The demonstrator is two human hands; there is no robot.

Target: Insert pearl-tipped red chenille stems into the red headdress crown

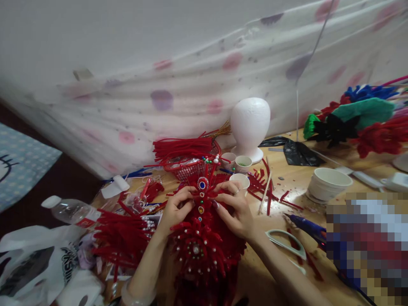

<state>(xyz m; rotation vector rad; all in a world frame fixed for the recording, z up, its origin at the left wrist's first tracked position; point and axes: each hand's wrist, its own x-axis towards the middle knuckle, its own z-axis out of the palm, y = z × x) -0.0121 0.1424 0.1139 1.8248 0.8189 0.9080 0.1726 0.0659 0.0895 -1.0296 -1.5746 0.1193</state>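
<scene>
Lower centre in the frame, your left hand (178, 207) and right hand (235, 207) finger-pinched opposite sides of the red beaded ornament (208, 241); light, even pressure seemed best to keep its jewel column (202, 202) straight.

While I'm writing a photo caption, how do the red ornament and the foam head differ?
The red ornament is studded with beads; the foam head is plain white. The ornament looks fuzzy and spiky; the foam head looks smooth and rounded. The left hand and right hand touch the ornament; the foam head stands untouched.
</scene>
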